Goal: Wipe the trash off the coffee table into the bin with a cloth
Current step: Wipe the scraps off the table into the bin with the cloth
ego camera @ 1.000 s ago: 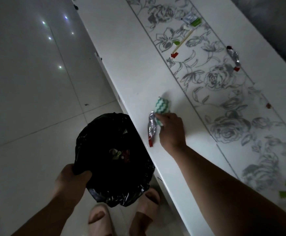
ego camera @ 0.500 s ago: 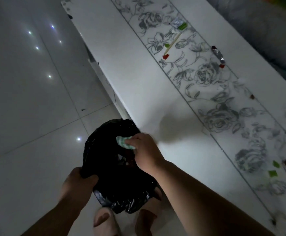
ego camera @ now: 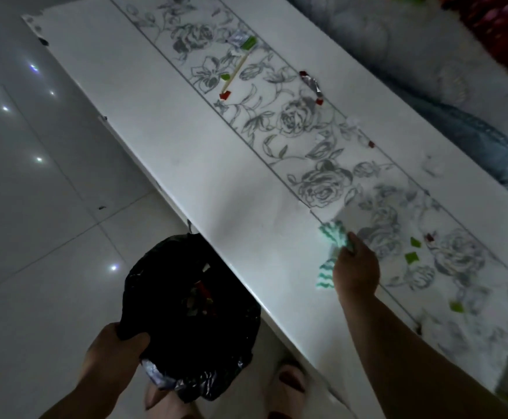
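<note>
The light is dim and bluish, with small glints on the glossy floor (ego camera: 35, 207). The cloth (ego camera: 332, 234) smears with motion blur (stripes run together), and far corners look soft.

one coffee table (ego camera: 186, 146), one bin (ego camera: 231, 355), one cloth (ego camera: 332, 234), one thin stick (ego camera: 237, 71) and two slippers (ego camera: 289, 378) (ego camera: 156, 396).

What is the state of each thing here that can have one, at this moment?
bin: open, trash inside.
left hand: grips the bin rim.
coffee table: scraps lie on it.
cloth: bunched, over the coffee table.
right hand: holds the cloth.
foil wrapper: crumpled, on the table.
stick: lying flat.
</note>
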The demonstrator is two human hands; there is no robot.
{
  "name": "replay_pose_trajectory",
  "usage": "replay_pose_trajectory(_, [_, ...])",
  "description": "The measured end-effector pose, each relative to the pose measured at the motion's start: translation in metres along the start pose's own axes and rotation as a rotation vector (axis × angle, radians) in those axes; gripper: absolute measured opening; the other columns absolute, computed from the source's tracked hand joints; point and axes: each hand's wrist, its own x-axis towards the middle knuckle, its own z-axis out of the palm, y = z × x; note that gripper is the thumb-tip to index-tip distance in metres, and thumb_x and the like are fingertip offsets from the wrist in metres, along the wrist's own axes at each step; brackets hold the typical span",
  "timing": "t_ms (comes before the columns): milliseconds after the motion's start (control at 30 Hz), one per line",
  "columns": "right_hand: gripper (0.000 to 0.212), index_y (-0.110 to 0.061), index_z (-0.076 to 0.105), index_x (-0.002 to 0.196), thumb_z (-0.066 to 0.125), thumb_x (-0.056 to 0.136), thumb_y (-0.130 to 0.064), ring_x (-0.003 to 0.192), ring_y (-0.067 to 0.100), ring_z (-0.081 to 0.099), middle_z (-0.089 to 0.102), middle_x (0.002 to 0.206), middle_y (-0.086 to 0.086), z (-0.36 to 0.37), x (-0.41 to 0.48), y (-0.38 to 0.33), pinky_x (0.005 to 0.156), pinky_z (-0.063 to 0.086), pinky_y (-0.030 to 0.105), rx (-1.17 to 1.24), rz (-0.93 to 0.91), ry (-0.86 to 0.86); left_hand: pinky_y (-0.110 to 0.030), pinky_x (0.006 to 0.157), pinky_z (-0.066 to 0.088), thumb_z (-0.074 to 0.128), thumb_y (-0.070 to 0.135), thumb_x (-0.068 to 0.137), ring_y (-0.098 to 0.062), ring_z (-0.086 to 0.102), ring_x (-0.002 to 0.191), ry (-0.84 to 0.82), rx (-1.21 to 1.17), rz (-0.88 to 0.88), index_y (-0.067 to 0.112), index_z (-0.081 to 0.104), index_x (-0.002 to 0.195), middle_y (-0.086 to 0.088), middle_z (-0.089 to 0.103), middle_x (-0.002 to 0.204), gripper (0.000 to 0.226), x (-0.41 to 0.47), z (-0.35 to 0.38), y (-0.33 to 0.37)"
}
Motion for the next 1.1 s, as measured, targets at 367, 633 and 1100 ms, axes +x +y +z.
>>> replay_pose_trajectory(367, [0.030,0.004,0.057,0.113,0.052,0.087,-0.010,0.101,0.045,0.056,0.063,0.104,0.034,0.026,0.086,0.008,0.086,0.041,0.043,-0.168,-0.238,-0.172,-0.032,0.055,0.039,0.065,0.013,0.081,-0.028,0.055,0.052,0.130,-0.067,-0.209,0.010,0.058,0.074,-0.014,0.060,0.054,0.010,0.010,0.044,-0.057])
replay_pose_trajectory(633, [0.051,-0.012,0.059,0.123,0.048,0.076,0.003,0.113,0.039,0.053,0.056,0.124,0.024,0.064,0.068,-0.049,0.098,0.042,0.034,-0.230,-0.747,-0.519,-0.034,0.057,0.036,0.062,0.030,0.067,-0.029,0.045,0.053,0.152,-0.184,-0.226,0.013,0.053,0.075,-0.016,0.053,0.060,0.021,-0.020,0.067,-0.055])
replay_pose_trajectory(1100, [0.056,-0.012,0.060,0.123,0.046,0.074,0.010,0.106,0.035,0.055,0.060,0.118,0.018,0.042,-0.079,-0.021,0.093,0.044,0.033,-0.090,-0.974,-0.795,-0.029,0.051,0.033,0.059,0.030,0.067,-0.028,0.044,0.050,0.252,-0.157,-0.060,0.010,0.058,0.084,-0.012,0.051,0.058,0.027,-0.051,0.076,-0.045])
